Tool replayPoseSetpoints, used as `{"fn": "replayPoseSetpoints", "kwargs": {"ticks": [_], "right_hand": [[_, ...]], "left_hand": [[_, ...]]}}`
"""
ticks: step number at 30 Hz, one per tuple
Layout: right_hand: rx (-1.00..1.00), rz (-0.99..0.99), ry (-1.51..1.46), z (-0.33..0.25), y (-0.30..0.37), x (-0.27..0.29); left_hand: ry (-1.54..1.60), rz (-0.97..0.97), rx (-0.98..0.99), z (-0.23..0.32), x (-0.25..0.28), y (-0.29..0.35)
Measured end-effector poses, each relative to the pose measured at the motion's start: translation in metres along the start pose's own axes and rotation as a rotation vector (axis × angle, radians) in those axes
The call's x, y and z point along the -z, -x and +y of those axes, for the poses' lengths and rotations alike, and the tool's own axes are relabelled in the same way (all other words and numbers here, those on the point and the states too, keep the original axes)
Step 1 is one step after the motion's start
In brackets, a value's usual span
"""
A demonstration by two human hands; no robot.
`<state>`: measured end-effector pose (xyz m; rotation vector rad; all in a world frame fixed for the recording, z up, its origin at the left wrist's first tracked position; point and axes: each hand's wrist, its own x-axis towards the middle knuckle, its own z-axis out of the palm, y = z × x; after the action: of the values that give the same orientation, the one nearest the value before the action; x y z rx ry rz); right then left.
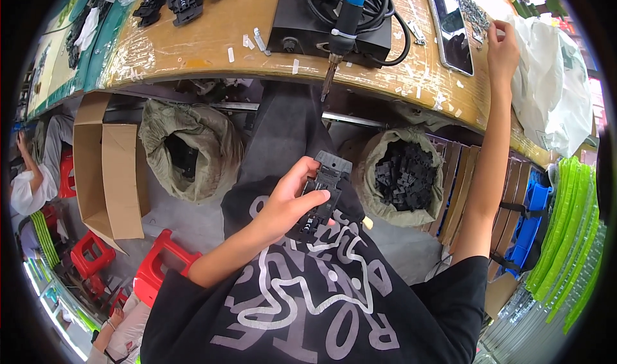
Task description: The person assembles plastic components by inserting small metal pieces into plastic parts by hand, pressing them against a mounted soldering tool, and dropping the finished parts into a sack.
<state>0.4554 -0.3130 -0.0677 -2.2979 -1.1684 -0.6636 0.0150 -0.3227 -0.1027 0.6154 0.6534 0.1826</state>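
Observation:
Over my lap, my left hand [292,200] is closed around a black plastic housing [328,177] with a ribbed, boxy end. Its thumb lies across the top face of the part. My right arm stretches out to the far right of the table, where my right hand [502,52] is beside a heap of small metal screws [474,15]. The right fingertips are pressed together, and whatever is between them is too small to make out. A blue and black electric screwdriver [347,26] hangs bit-down in front of the table edge, with neither hand on it.
A black box [302,29] carries coiled cable. Near it lies a smartphone [452,33]; a white plastic bag [549,81] is beyond my right arm. More black housings [183,0] lie at the back left. Below stand two sacks [402,213] [215,171] of black parts and a cardboard box [122,177].

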Motion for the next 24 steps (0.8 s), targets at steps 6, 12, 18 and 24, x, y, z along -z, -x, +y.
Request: {"fn": "replayPoseSetpoints", "kwargs": {"ticks": [6,12,18,24], "right_hand": [[-0.141,0.019,-0.773,-0.073,0.057,0.053],[-0.303,-0.348,-1.397,-0.153,0.163,0.084],[-0.476,-0.336,-1.669,-0.179,0.212,0.083],[-0.578,-0.344,-1.769,-0.188,0.222,0.079]], "left_hand": [[-0.016,0.002,-0.049,0.0,-0.004,0.001],[0.218,0.108,-0.354,-0.004,-0.003,0.004],[0.428,0.041,-0.462,0.006,-0.004,0.004],[0.529,0.162,-0.438,0.01,-0.011,0.005]]}}
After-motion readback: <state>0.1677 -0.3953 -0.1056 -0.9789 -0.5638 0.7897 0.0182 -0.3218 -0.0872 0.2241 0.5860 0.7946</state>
